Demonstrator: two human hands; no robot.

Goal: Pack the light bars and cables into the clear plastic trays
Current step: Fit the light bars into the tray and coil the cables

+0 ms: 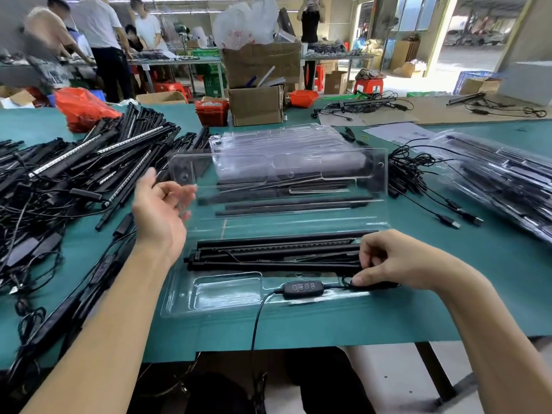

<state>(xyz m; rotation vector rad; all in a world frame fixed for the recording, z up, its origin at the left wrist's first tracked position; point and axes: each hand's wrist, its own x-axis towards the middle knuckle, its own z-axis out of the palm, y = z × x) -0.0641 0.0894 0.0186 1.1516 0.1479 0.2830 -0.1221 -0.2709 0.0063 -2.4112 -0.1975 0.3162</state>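
Left hand [161, 210] hovers relaxed, holding nothing, by the flimsy clear clamshell tray [227, 294] on the near worktop [328, 327]; stiff light bars [274, 255] sit inside; right hand [391, 261] pinches the limp cable [346, 282], best gripped beside its inline controller [303, 289]

Workshop interior: green-covered table [298, 327] in foreground; cardboard boxes [257, 104] stacked at its far edge. Red plastic stools [369, 85] on pale concrete floor [388, 380]. Open doorway [475, 37] at right rear admits daylight; people [104, 40] stand at bkgd benches.
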